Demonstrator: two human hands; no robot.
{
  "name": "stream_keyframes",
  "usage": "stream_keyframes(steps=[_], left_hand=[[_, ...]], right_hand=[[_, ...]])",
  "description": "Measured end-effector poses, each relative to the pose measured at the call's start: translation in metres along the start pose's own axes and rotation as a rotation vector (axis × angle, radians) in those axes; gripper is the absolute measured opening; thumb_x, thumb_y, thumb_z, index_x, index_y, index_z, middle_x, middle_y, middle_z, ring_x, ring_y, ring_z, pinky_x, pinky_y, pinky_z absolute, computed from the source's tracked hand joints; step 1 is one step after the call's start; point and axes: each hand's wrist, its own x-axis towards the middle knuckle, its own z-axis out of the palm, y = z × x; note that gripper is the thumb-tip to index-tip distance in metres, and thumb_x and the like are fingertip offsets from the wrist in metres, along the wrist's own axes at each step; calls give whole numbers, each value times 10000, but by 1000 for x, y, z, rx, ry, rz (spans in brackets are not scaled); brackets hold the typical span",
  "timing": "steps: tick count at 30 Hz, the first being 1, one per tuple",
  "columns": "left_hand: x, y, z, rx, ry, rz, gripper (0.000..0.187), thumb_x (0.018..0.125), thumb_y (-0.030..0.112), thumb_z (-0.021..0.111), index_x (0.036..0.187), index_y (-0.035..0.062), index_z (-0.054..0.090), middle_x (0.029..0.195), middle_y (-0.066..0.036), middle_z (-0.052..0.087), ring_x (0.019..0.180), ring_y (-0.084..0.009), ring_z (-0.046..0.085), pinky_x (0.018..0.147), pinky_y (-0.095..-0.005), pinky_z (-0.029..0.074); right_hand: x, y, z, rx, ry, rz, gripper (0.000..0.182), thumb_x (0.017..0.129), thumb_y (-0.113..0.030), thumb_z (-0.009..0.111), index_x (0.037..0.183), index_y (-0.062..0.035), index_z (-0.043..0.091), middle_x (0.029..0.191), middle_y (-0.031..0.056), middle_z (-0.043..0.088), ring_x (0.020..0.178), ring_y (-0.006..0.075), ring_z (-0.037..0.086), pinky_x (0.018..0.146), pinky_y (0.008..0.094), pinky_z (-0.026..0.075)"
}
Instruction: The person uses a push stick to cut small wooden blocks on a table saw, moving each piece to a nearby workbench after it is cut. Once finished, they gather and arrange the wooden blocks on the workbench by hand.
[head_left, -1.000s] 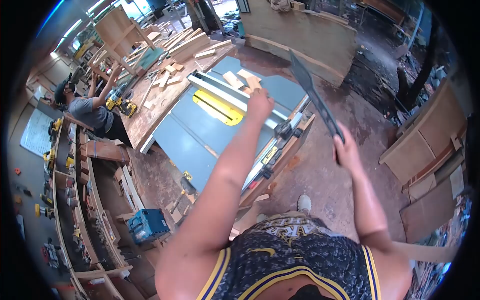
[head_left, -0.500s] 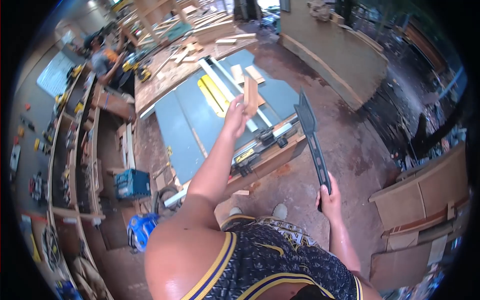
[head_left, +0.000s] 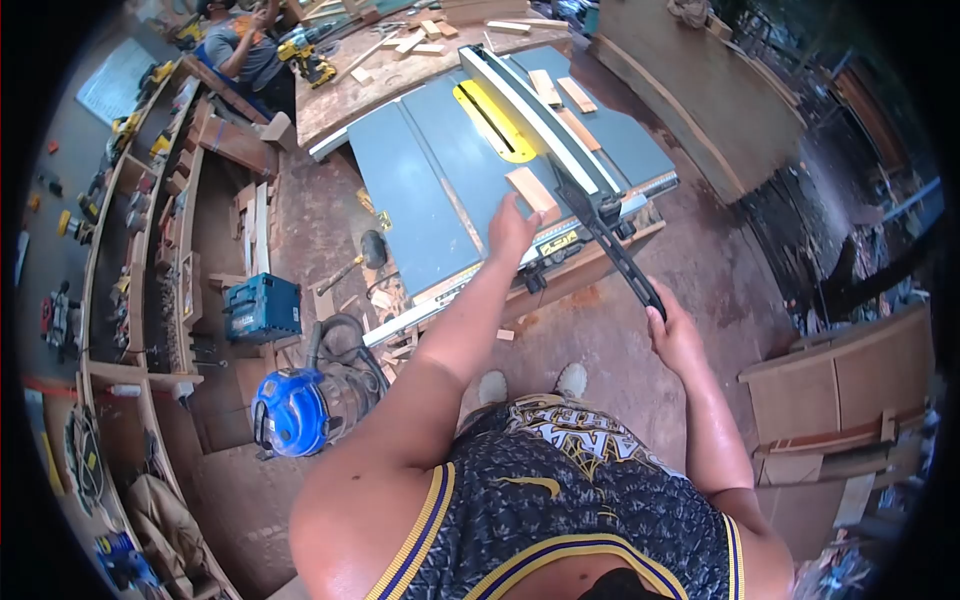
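Observation:
A small wood block [head_left: 532,191] lies at the near edge of the grey table saw top [head_left: 400,170], with the fingers of my left hand [head_left: 512,232] closed on its near end. My right hand [head_left: 677,325] is wrapped round the handle of a long black push stick [head_left: 620,258]. The stick's far end reaches over the saw's near edge, beside the block and the long pale fence [head_left: 540,120]. Left of the fence is the yellow insert plate [head_left: 495,122]. Several wood pieces [head_left: 577,95] lie right of the fence.
A workbench [head_left: 350,95] with offcuts and a yellow drill [head_left: 307,62] stands beyond the saw. A person [head_left: 240,50] is at the back left. Shelves, a teal case [head_left: 262,308], a mallet [head_left: 373,249] and a blue vacuum [head_left: 290,412] are at left. Boards lean at right.
My left hand has lowered the block from above the fence onto the saw table, left of the fence. The push stick has swung from the saw's right side to over its near edge.

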Motion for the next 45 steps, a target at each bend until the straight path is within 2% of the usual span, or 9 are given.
stream_keyframes(steps=[1, 2, 5, 6, 13, 21, 26, 34, 45], left_hand=[[-2, 0, -8, 285, 107, 129, 653, 818, 248, 778, 1358, 33, 479, 1341, -195, 539, 1166, -323, 574, 952, -383, 481], [5, -13, -10, 300, 139, 259, 648, 798, 271, 787, 1346, 56, 516, 1334, -161, 549, 1198, -341, 530, 1009, -422, 426], [18, -36, -4, 405, 139, 583, 608, 799, 278, 780, 1324, 67, 556, 1343, -133, 550, 1230, -302, 501, 1029, -441, 386], [19, -31, -2, 382, 122, 565, 576, 802, 281, 774, 1310, 87, 584, 1356, -104, 548, 1241, -285, 490, 1038, -453, 360], [40, -15, 21, 413, 77, 518, 587, 804, 287, 776, 1332, 114, 586, 1354, -79, 570, 1250, -261, 494, 1035, -437, 361], [44, -10, 27, 340, 140, 479, 454, 828, 199, 750, 1241, 83, 603, 1319, -99, 595, 1227, -273, 528, 1002, -447, 367], [52, -4, 25, 378, 124, 423, 423, 836, 169, 735, 1229, 81, 606, 1276, -121, 618, 1218, -286, 536, 989, -465, 377], [60, 2, 32, 339, 230, 361, 312, 856, 161, 699, 1152, 63, 691, 1027, -176, 693, 1091, -327, 601, 942, -457, 469], [75, -17, 26, 389, 105, 392, 420, 885, 145, 637, 1290, 47, 585, 1241, -176, 614, 1182, -358, 534, 1008, -455, 432]], right_hand=[[-6, -9, 2, -59, -12, 74, 483, 981, -210, 548, 1449, -223, 428, 1218, 220, 625, 1068, 446, 604, 902, 482, 490], [-11, -9, 7, -217, 121, -67, 468, 981, -170, 546, 1436, -225, 448, 880, 217, 665, 797, 383, 667, 745, 458, 519], [-21, -42, 0, -334, -12, 78, 494, 976, -223, 542, 1450, -274, 412, 1016, 250, 667, 937, 450, 630, 821, 531, 495], [-24, -42, 3, -381, 32, 16, 493, 970, -194, 537, 1443, -270, 422, 893, 250, 669, 864, 449, 636, 788, 536, 496], [7, -109, -21, -589, -100, 98, 517, 963, -128, 493, 1455, -273, 432, 886, 265, 664, 860, 432, 645, 786, 519, 502], [48, -116, -41, -624, -278, 32, 569, 954, -54, 388, 1491, -242, 398, 1024, 256, 671, 943, 404, 656, 824, 492, 506], [63, -108, -39, -604, -255, -12, 552, 958, -84, 456, 1484, -243, 404, 1002, 270, 665, 939, 417, 651, 825, 497, 491], [84, -120, -29, -657, -270, -17, 680, 893, 29, 400, 1515, -244, 360, 1158, 259, 646, 1067, 390, 635, 883, 477, 496], [112, -172, -14, -711, -311, 56, 701, 869, 86, 466, 1505, -194, 377, 1210, 213, 651, 1120, 351, 637, 927, 439, 520]])
